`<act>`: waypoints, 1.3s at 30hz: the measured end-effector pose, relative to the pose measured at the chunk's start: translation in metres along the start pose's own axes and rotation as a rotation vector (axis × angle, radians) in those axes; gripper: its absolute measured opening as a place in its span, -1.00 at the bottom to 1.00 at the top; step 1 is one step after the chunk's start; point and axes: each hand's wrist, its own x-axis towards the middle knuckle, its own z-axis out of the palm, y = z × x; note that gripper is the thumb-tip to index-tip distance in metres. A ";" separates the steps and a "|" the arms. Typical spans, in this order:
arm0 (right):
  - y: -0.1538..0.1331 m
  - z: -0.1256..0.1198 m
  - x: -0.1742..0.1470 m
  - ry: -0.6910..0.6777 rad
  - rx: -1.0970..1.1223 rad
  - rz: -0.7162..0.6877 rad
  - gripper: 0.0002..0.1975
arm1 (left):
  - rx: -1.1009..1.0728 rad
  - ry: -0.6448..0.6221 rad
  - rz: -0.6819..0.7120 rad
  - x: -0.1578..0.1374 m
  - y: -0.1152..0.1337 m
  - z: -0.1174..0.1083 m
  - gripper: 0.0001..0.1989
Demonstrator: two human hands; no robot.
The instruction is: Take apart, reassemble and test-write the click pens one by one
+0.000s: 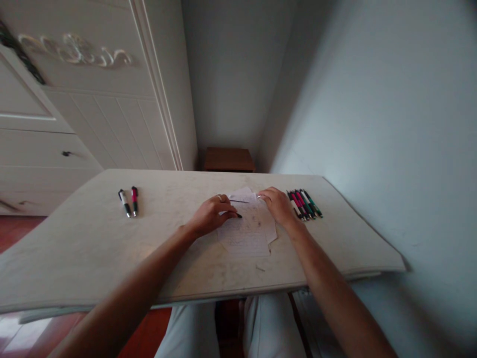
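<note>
One dark piece [239, 216] in left hand [210, 216]; right hand [278, 205] beside papers [249, 237].

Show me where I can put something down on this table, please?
There's bare tabletop between the two pens on the left and the left hand, and nearer the front edge below those pens. Another patch lies between the right forearm, the pen row and the tabletop's right edge. Papers, left hand and right hand crowd the middle.
</note>
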 end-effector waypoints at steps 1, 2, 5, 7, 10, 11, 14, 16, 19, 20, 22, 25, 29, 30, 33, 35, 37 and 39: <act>0.001 -0.001 0.000 -0.011 -0.024 0.004 -0.76 | 0.007 -0.016 0.001 0.000 0.000 0.000 -0.90; 0.002 -0.001 -0.001 -0.019 -0.040 0.007 -0.75 | 0.012 -0.027 -0.001 0.000 -0.001 -0.001 -0.88; 0.002 -0.002 -0.001 -0.056 -0.067 0.010 -0.72 | 0.023 -0.064 -0.018 0.001 -0.003 -0.001 -0.79; 0.001 -0.003 -0.001 -0.085 -0.071 0.010 -0.74 | 0.023 -0.083 -0.032 0.001 -0.004 -0.002 -0.75; -0.001 -0.003 -0.001 -0.095 -0.054 0.005 -0.76 | 0.015 -0.068 -0.041 0.001 -0.005 -0.002 -0.76; -0.001 -0.003 -0.001 -0.087 -0.044 0.006 -0.76 | 0.015 -0.048 -0.043 0.001 -0.005 -0.002 -0.77; -0.001 -0.002 -0.001 -0.066 -0.022 0.015 -0.75 | 0.044 0.031 -0.065 0.002 -0.006 -0.004 -0.78; 0.000 -0.002 -0.001 -0.062 -0.014 0.025 -0.77 | 0.083 0.088 -0.102 0.002 -0.008 -0.005 -0.78; 0.001 -0.001 -0.001 -0.064 -0.011 0.033 -0.80 | 0.131 0.151 -0.179 0.003 -0.015 -0.007 -0.77; 0.001 -0.001 -0.001 -0.065 -0.012 0.034 -0.80 | 0.140 0.157 -0.204 0.003 -0.017 -0.007 -0.76; 0.001 0.000 0.000 -0.063 -0.020 0.040 -0.79 | 0.147 0.143 -0.235 0.003 -0.022 -0.007 -0.74; 0.002 0.001 0.000 -0.066 -0.039 0.051 -0.77 | 0.146 0.067 -0.217 0.002 -0.025 -0.005 -0.71; 0.003 0.003 0.000 -0.071 -0.044 0.070 -0.70 | 0.180 -0.006 -0.236 0.002 -0.022 -0.004 -0.69; 0.004 0.005 0.000 -0.066 -0.045 0.080 -0.68 | 0.186 -0.015 -0.248 0.002 -0.020 -0.004 -0.69; 0.007 0.010 0.001 -0.046 -0.071 0.105 -0.61 | 0.191 -0.035 -0.268 0.002 -0.017 -0.005 -0.69; 0.009 0.014 0.003 -0.047 -0.102 0.114 -0.62 | 0.184 -0.036 -0.276 0.002 -0.016 -0.006 -0.70; 0.011 0.016 0.005 -0.058 -0.125 0.123 -0.67 | 0.171 -0.031 -0.283 0.003 -0.017 -0.006 -0.71; 0.012 0.017 0.006 -0.063 -0.130 0.138 -0.73 | 0.156 -0.026 -0.285 0.003 -0.018 -0.006 -0.71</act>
